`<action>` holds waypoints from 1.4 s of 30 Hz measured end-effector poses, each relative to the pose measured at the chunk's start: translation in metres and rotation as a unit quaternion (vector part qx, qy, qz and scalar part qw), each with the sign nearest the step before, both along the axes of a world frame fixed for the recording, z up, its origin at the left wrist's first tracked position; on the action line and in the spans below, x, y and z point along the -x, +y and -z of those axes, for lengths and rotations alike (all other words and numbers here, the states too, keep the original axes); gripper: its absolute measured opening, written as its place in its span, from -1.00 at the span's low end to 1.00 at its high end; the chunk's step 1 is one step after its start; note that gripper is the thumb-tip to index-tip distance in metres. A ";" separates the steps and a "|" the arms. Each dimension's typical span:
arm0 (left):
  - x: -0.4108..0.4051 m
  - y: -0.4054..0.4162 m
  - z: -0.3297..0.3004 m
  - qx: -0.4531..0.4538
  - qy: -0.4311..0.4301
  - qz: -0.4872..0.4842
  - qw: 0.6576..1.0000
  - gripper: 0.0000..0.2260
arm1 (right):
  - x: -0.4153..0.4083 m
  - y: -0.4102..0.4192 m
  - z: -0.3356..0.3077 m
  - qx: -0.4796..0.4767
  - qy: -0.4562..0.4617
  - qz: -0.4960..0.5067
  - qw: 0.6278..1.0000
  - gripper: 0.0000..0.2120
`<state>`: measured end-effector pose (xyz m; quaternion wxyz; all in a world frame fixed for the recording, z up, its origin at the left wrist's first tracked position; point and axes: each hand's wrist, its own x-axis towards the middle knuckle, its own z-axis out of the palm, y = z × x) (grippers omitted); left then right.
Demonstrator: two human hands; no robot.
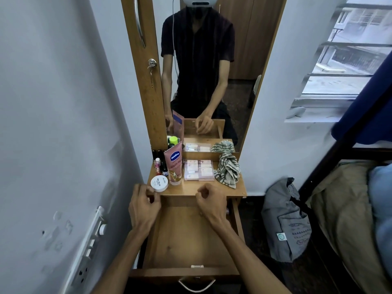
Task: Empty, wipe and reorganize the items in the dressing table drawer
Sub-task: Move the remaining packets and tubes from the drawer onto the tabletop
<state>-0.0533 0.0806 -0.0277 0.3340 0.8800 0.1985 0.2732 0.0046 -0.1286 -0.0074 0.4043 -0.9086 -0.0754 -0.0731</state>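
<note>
The wooden drawer is pulled out toward me and its floor is bare. Both hands hover over its back end. My left hand has its fingers curled at the front edge of the dressing table top, beside a white round jar. My right hand is loosely curled with the fingertips drawn together, and I see nothing in it. On the top stand a pink Vaseline tube, small bottles, a clear compartment box and a crumpled striped cloth.
A tall mirror behind the table reflects me and the items. A switchboard sticks out from the left wall. A grey bag sits on the floor at the right, with a bed beyond it.
</note>
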 end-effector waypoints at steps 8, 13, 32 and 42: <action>0.027 -0.028 0.026 -0.002 0.047 0.074 0.996 -0.74 | 0.010 -0.047 0.055 0.263 0.146 -0.047 0.952 -0.61; 0.036 -0.039 0.035 -0.024 0.091 0.117 0.989 -0.79 | 0.006 -0.050 0.066 0.347 0.156 -0.076 0.922 -0.40; 0.042 -0.049 0.038 -0.017 0.147 0.146 0.978 -0.81 | 0.018 -0.043 0.018 -0.013 0.034 -0.102 0.994 -0.72; 0.048 -0.044 0.046 -0.003 0.145 0.134 0.980 -0.82 | -0.015 -0.006 -0.046 -0.031 -0.103 -0.047 0.993 -0.85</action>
